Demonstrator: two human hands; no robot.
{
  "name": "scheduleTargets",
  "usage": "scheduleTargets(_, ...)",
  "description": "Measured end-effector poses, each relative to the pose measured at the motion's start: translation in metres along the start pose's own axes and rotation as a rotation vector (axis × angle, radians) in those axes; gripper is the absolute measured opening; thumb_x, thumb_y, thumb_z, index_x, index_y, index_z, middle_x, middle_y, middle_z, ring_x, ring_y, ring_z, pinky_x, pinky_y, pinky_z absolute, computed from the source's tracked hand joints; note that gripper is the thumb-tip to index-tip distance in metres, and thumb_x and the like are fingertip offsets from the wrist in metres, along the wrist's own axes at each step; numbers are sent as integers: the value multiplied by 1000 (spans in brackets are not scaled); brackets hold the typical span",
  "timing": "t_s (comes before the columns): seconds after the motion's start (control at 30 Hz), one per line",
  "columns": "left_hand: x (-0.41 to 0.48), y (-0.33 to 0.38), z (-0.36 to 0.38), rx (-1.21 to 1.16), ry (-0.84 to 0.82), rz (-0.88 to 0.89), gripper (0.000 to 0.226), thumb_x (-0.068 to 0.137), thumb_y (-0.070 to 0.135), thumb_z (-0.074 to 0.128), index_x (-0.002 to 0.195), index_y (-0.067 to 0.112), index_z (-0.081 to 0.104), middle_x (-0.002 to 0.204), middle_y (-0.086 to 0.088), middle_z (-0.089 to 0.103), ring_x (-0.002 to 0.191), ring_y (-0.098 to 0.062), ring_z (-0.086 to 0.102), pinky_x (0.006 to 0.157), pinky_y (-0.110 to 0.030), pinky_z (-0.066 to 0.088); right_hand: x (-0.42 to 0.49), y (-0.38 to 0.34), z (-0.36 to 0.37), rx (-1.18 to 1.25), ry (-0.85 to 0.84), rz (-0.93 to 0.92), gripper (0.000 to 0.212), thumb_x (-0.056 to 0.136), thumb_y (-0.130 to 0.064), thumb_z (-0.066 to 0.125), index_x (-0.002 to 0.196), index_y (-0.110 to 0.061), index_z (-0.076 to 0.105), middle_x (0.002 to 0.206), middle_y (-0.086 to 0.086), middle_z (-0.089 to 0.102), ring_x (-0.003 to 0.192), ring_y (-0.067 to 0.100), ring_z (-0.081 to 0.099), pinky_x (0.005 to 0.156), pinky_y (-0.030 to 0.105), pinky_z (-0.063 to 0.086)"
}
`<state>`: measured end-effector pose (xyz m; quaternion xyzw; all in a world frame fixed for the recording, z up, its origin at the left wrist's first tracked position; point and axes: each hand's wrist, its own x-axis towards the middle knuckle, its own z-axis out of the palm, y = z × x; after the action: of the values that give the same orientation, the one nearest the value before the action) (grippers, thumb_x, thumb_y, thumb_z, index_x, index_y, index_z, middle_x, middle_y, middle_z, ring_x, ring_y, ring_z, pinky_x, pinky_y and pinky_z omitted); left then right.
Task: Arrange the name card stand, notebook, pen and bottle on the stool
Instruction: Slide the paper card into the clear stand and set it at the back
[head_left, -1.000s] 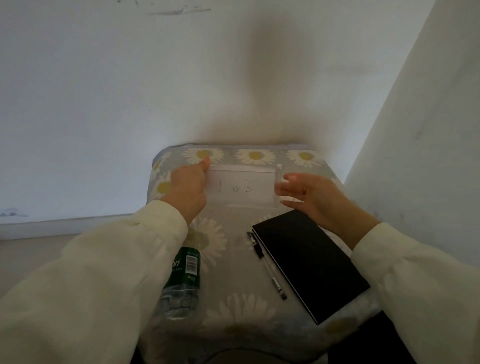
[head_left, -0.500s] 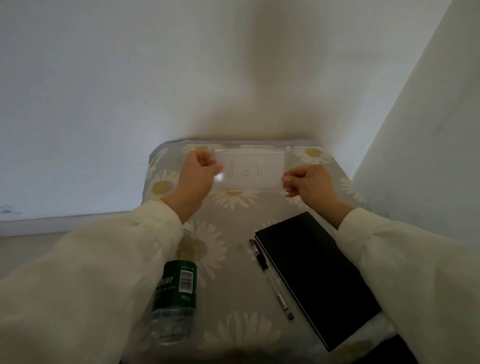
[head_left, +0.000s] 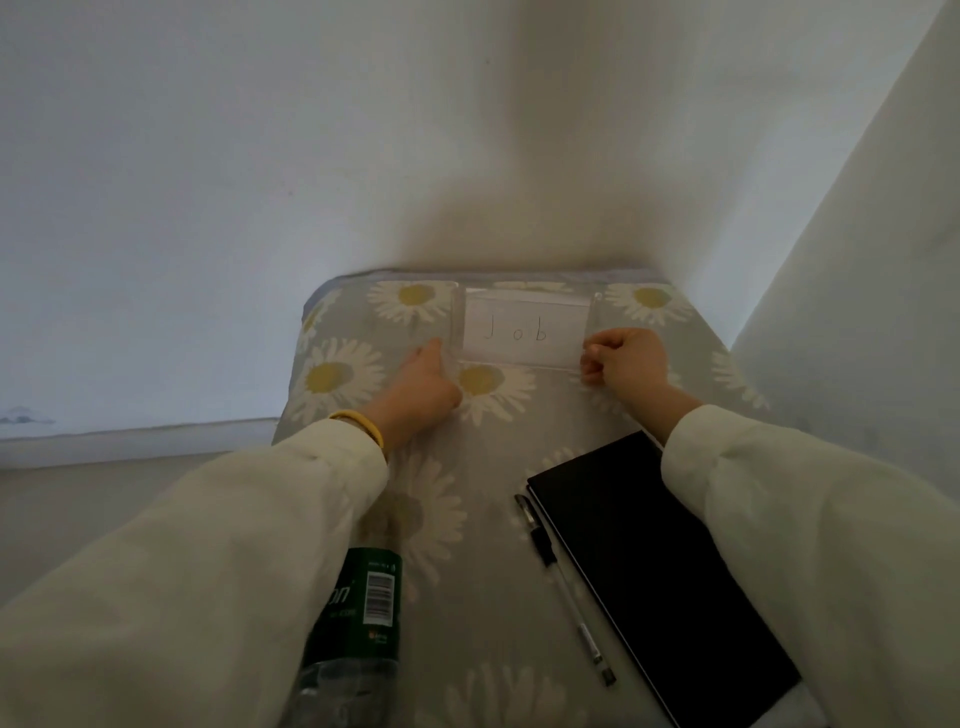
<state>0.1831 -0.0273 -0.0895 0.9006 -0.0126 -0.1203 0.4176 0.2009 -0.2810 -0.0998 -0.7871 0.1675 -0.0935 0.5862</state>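
- bottle (head_left: 353, 618) nearest, lower left on the stool (head_left: 519, 431), partly hidden by left sleeve (head_left: 218, 561); clear plastic, dark green label with barcode. Can't tell if upright or lying.
- pen (head_left: 563, 587) next: thin, clear barrel, dark grip, lies diagonal just beside the notebook's left edge, looks apart from it by a sliver.
- notebook (head_left: 654, 561) flat, closed, matte black cover, rectangular, angled toward the near right corner; right sleeve (head_left: 810, 530) covers part of it.
- stool cover: soft grey fabric, daisy print, padded, rounded corners.
- left hand (head_left: 423, 384) fingers curled, pinching the stand's lower left corner; yellow band (head_left: 358, 423) at wrist.
- right hand (head_left: 626, 358) fist-like, fingertips closed on the stand's lower right corner.
- name card stand (head_left: 527, 330) farthest, at the back edge near the wall (head_left: 311, 156); clear rigid acrylic, white paper insert, handwritten "Job", faces the wearer.
- step, my read: seating the stand at the back centre. Do it well: press the base flat on the soft cushion, keep it square to the back edge, let go of both corners together so it doesn't tip.
- risk guess: light acrylic may rock on padding.
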Motion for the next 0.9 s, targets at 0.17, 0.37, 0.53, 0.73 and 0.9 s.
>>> scheduleTargets(0.17, 12, 5, 3, 122, -13, 39, 70, 78, 9, 54, 143, 15, 28, 144, -15, 35, 128, -38, 35, 107, -49, 33, 3, 7, 2, 22, 2, -4, 28, 87, 8, 55, 113, -2, 54, 99, 21, 69, 75, 24, 69, 74, 34, 60)
scheduleTargets(0.37, 25, 14, 3, 147, -36, -3, 86, 72, 9, 55, 145, 29, 16, 141, -14, 32, 124, -40, 35, 104, -51, 35, 1, 10, -1, -214, -118, -122, 58, 84, 3, 64, 139, -7, 47, 125, 12, 62, 109, 26, 62, 98, 41, 50)
scheduleTargets(0.53, 34, 24, 6, 175, -37, -114, 104, 69, 16, 58, 149, 28, -7, 149, -12, 18, 135, -41, 20, 110, -52, 26, -4, -2, 1, -284, -273, -134, 57, 84, 0, 56, 133, -27, 50, 113, 0, 62, 91, 22, 63, 69, 33, 53)
scheduleTargets(0.73, 38, 26, 6, 223, -44, -142, 106, 67, 20, 57, 149, 26, -11, 152, -12, 13, 137, -43, 17, 111, -54, 24, -3, -3, 3, -272, -325, -107, 65, 80, 0, 58, 138, -26, 44, 113, -6, 60, 101, 18, 59, 78, 36, 54)
scheduleTargets(0.9, 41, 25, 3, 247, -70, -142, 105, 68, 25, 56, 148, 26, -12, 153, -13, 13, 139, -42, 15, 113, -53, 20, -5, 3, 5, -282, -265, -127, 68, 82, -6, 61, 143, -26, 39, 94, -23, 47, 88, 7, 51, 68, 23, 45)
